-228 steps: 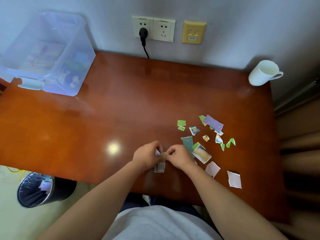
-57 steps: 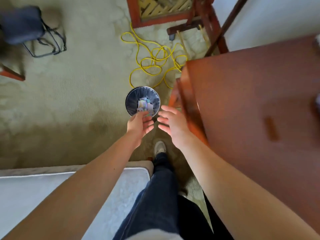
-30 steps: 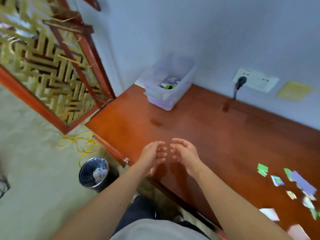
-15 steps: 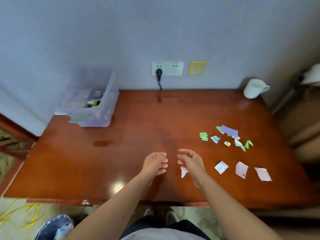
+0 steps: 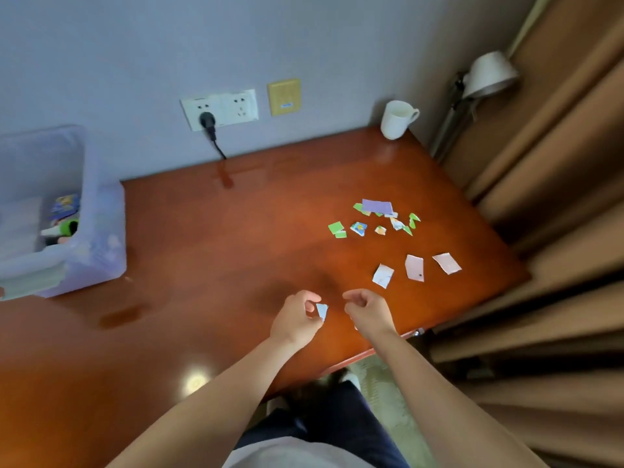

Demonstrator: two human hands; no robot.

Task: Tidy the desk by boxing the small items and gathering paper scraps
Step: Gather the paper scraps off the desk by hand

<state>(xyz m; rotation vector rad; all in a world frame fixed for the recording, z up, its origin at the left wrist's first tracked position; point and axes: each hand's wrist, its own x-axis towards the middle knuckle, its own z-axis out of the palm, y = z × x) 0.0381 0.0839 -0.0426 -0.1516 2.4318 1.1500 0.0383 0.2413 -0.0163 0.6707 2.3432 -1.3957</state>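
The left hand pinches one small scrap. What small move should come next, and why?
Probably the right hand should reach to the nearest white scrap: that hand seems to hold nothing, the left hand pinches the small scrap, and other scraps lie beyond on the desk.

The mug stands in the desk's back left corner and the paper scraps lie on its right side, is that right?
Not quite: the mug stands in the back right corner of the desk, as the head view shows. The scraps do lie on its right side.
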